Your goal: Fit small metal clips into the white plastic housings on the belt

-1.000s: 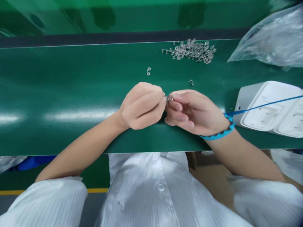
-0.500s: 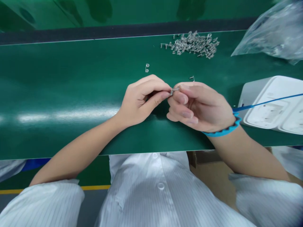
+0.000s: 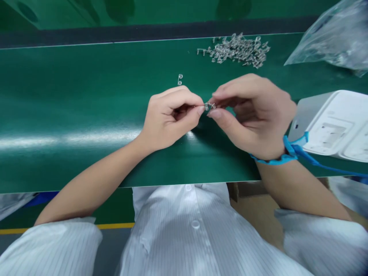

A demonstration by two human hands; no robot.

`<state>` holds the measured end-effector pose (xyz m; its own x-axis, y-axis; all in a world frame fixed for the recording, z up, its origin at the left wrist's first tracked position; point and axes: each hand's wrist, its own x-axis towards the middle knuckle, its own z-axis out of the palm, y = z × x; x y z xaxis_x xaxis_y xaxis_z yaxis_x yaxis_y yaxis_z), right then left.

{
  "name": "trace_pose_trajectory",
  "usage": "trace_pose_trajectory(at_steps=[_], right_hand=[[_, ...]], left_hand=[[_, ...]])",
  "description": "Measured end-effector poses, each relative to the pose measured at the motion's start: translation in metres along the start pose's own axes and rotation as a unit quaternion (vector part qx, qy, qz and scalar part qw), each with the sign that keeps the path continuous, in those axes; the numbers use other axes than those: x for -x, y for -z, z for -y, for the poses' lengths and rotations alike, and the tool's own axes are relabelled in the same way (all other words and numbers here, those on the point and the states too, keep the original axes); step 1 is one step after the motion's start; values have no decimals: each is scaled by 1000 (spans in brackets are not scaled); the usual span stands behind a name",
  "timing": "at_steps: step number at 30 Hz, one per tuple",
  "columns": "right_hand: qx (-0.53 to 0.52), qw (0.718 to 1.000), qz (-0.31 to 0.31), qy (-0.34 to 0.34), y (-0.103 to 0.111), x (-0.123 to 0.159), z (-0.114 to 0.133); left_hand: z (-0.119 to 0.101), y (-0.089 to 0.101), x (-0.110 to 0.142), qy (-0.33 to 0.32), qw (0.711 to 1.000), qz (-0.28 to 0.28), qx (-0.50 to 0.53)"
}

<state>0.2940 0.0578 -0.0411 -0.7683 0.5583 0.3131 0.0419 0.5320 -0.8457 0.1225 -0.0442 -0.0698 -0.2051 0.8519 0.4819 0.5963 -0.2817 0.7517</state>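
Observation:
Between my two hands is a small metal battery spring (image 3: 206, 106) with shiny coils; whether it is one piece or two tangled ones I cannot tell. My left hand (image 3: 174, 117) pinches its left end with thumb and forefinger. On the other side, the thumb and fingertips of my right hand (image 3: 255, 111) close on the right end. Just behind my left hand, a double-coil spring contact (image 3: 179, 79) lies on the green work surface (image 3: 86, 92). A heap of similar springs (image 3: 238, 50) sits farther back.
At the right stand white plastic housings (image 3: 327, 130), close to my right wrist. A clear plastic bag (image 3: 330, 42) lies at the back right. From the blue wrist strap (image 3: 276, 159) on my right wrist, a blue cord runs off to the right. A dark strip (image 3: 115, 36) borders the surface's far side.
My right hand has turned over, its back now upward, and grips the spring from the right. The loose spring behind it is now hidden. My left hand keeps its pinch.

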Motion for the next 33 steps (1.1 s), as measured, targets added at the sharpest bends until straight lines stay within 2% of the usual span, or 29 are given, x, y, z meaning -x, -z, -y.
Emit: trace_pose_trajectory(at_steps=[3, 7, 11, 16, 18, 20, 24, 29, 31, 33], right_hand=[[80, 996, 1, 36, 0, -1, 0], [108, 994, 8, 18, -4, 0, 0], [82, 996, 17, 10, -2, 2, -3], [-9, 999, 4, -37, -2, 3, -8], [-22, 999, 3, -35, -4, 4, -10], [6, 1000, 0, -3, -6, 4, -10], [89, 990, 12, 111, -6, 4, -12], [189, 944, -24, 271, -11, 3, -26], [211, 927, -38, 307, -13, 3, -29], [223, 925, -42, 304, -12, 2, -28]], left_hand=[[1, -1, 0, 5, 1000, 13, 9], [-1, -1, -1, 9, 1000, 18, 17], [-1, -1, 0, 14, 1000, 11, 24], [1, -4, 3, 21, 999, 10, 43], [3, -5, 3, 29, 998, 14, 51], [4, -3, 2, 30, 998, 31, 55], [10, 8, -4, 16, 993, 99, 69], [15, 21, -16, 64, 959, 223, 165], [16, 20, -16, 101, 947, 224, 209], [16, 15, -14, 137, 939, 192, 251]])
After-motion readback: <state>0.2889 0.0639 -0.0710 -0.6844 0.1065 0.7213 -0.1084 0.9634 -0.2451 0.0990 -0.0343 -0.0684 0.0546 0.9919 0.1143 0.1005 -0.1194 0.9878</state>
